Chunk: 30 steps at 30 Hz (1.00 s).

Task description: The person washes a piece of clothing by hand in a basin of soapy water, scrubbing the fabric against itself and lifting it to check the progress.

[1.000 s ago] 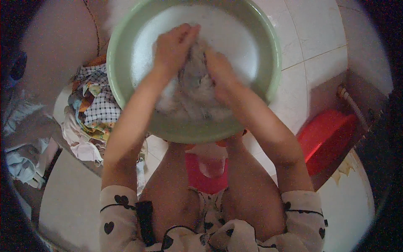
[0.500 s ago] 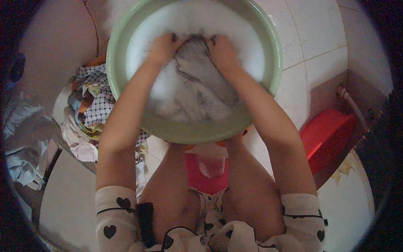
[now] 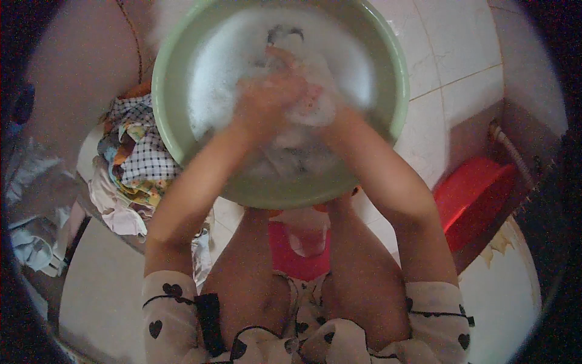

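Note:
A wide pale green basin [image 3: 401, 91] holds foamy white water and a soaked grey garment [image 3: 285, 161]. My left hand [image 3: 270, 100] is in the middle of the basin over the garment, smeared by motion. Close against it on the right is my right hand [image 3: 318, 109], coated in suds. Foam and blur hide the fingers of both hands, so their grip on the cloth does not show. A dark-edged bit of the cloth pokes out of the foam beyond them.
Piled laundry [image 3: 142, 155], partly checked, lies left of the basin. Pale cloth [image 3: 36, 242] sits at the far left. On the right are a red plastic basin [image 3: 476, 194] and a ribbed hose [image 3: 512, 151]. Beneath me is a red-pink stool or seat [image 3: 297, 249].
My hands have come from the far part of the basin, where they held the garment's edge apart, toward me and together. More suds now cover the right hand and the cloth.

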Tool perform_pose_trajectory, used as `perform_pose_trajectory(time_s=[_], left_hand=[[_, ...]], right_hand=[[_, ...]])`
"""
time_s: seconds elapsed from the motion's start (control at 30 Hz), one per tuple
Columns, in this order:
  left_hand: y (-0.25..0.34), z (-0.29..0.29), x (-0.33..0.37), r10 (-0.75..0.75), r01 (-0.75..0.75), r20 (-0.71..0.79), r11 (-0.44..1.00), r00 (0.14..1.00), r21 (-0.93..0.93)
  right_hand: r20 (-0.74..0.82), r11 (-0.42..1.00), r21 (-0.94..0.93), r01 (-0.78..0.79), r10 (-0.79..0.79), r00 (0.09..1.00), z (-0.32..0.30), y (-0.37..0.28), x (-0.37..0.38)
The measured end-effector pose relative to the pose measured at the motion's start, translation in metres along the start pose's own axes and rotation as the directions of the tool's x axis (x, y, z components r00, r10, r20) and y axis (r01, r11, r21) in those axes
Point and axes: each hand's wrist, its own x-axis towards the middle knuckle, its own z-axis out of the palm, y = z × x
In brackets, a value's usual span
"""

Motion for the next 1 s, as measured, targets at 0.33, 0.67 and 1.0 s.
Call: perform_pose_trajectory(time_s=[0.33, 0.67, 1.0], left_hand=[[0.025, -0.004, 0.009, -0.073, 0.073, 0.006, 0.997, 0.997, -0.007], [-0.052, -0.031, 0.003, -0.702, 0.604, 0.059, 0.564, 0.71, -0.564], [-0.002, -0.041, -0.077, -0.614, 0.899, 0.661, 0.232, 0.432, -0.373]], right_hand=[[0.166, 0.64, 0.572, -0.513, 0.522, 0.837, -0.004, -0.046, -0.003], [0.208, 0.164, 0.631, -0.758, 0.906, 0.369, -0.027, -0.073, 0.036], [-0.059, 0.714, -0.395, -0.578, 0.608, 0.792, -0.044, -0.113, -0.029]])
